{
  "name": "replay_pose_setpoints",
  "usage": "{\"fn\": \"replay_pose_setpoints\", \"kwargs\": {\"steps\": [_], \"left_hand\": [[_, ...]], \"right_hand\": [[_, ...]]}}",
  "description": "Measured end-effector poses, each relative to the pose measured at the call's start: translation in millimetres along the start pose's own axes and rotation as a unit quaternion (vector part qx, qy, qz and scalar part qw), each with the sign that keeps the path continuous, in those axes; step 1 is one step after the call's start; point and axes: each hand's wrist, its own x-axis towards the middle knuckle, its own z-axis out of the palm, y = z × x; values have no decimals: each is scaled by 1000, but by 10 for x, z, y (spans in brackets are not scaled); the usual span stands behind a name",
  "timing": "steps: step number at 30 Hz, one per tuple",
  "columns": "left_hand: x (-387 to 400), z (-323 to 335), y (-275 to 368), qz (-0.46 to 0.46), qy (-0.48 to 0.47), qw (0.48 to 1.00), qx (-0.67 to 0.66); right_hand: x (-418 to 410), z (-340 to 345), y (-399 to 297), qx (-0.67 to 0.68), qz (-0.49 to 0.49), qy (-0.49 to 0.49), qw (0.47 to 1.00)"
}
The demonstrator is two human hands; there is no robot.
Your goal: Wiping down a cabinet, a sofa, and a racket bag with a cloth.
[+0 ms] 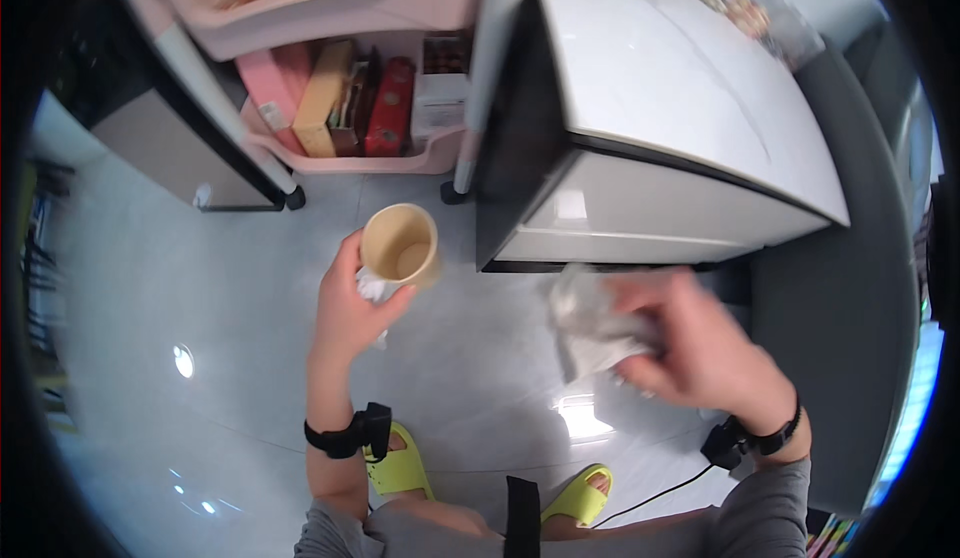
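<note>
My left hand (356,299) grips a beige cup (400,246) by its side. The cup tilts so that I look into it, and its inside appears empty. Some crumpled white material (370,285), perhaps tissue, shows between that hand and the cup. On the right, my right hand (686,340) is blurred by motion and holds a crumpled whitish sheet (596,325). Whether the sheet is paper, cloth or plastic is not clear. It hangs in front of the lower edge of a white cabinet (637,198).
A pink wheeled rack (345,164) holds boxes on its lower tier. Beside it stands the cabinet with a white marbled top (675,55) and a clear bag (750,14) on it. A dark grey panel (817,348) borders the right. A thin cable (652,496) runs from my right wrist strap.
</note>
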Motion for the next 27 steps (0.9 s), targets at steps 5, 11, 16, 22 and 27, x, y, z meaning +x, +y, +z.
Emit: {"fn": "replay_pose_setpoints", "kwargs": {"steps": [5,11,16,22,27], "left_hand": [[148,125,-13,5,35,999,-18],[86,31,-236,-13,48,996,-68],[85,-69,-351,-27,60,991,-113],[30,-154,-488,-39,18,991,-130],[-159,-78,-554,-84,-10,986,-141]], "right_hand": [[788,-590,-888,-263,-31,270,926],[1474,359,-328,-748,76,27,659],[1541,969,285,-764,131,79,627],[1953,1975,1320,-767,198,-35,610],[1930,2492,1742,-734,176,-163,635]]}}
